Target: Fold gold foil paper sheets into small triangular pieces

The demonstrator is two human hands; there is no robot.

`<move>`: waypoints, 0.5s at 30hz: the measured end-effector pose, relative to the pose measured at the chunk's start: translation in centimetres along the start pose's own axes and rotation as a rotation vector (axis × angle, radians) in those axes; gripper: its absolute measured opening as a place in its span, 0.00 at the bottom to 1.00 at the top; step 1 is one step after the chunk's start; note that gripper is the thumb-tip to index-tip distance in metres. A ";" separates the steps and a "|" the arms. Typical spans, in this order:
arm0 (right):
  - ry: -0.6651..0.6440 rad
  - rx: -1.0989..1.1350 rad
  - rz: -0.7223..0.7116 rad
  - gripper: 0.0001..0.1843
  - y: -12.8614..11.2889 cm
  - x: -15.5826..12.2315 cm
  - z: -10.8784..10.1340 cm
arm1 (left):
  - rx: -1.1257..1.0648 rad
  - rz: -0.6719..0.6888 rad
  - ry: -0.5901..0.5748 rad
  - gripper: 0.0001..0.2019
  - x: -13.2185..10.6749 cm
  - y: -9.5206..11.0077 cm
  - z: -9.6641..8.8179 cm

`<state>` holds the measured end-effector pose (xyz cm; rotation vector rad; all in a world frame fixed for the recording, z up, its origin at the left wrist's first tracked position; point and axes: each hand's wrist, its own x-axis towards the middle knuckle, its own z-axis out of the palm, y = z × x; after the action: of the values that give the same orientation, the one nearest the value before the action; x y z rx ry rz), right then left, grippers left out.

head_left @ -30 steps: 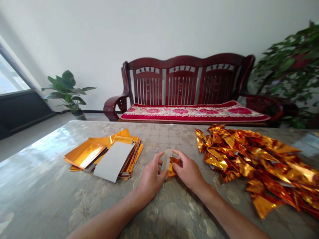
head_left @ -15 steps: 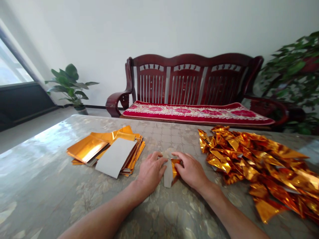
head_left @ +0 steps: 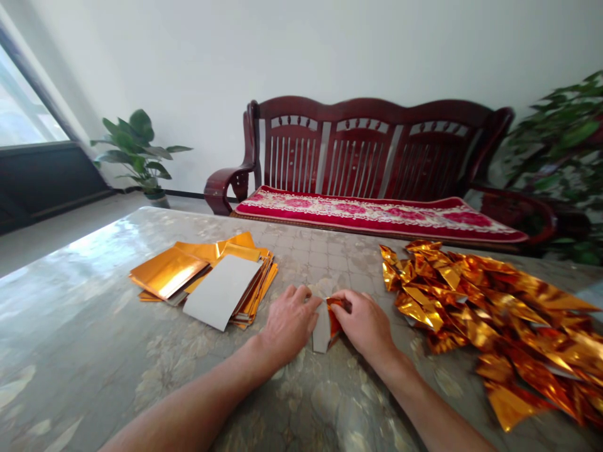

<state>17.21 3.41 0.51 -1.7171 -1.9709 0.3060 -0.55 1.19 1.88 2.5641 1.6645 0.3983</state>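
Between my hands, near the middle of the table, is a partly folded sheet of gold foil paper (head_left: 322, 333), grey on its back, with a strip of gold showing on its right side. My left hand (head_left: 293, 319) has its fingers curled at the sheet's upper left edge. My right hand (head_left: 362, 319) pinches the gold flap at the upper right with thumb and forefinger. The fingertips of both hands nearly meet at the far end of the sheet. To the left lies a stack of flat gold foil sheets (head_left: 164, 270), topped by one grey side up (head_left: 223, 292).
A heap of folded gold foil pieces (head_left: 471, 295) spreads over the right of the table (head_left: 141, 389). Past the far edge stands a dark red wooden bench (head_left: 358, 157) with a red floral cover (head_left: 377, 213). Potted plants stand at left (head_left: 141, 157) and right (head_left: 560, 150).
My right thumb and forefinger have pressed further over the gold flap, so less gold shows. My left hand stays at the sheet's edge. The whole view has shifted slightly.
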 end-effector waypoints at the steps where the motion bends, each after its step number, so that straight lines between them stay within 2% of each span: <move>1: 0.002 -0.002 -0.015 0.08 -0.1 -0.1 0.0 | 0.008 0.011 -0.009 0.13 0.1 -0.1 -0.1; 6: 0.010 -0.034 -0.094 0.08 -0.2 -0.2 0.2 | -0.025 0.015 -0.055 0.13 0.5 -0.9 -0.4; 15: -0.035 0.002 -0.123 0.09 0.1 0.0 0.1 | -0.319 -0.165 -0.014 0.10 0.9 -1.5 -0.4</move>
<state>17.28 3.45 0.34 -1.5910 -2.0897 0.2962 -1.69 2.55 2.16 2.1808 1.6395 0.5802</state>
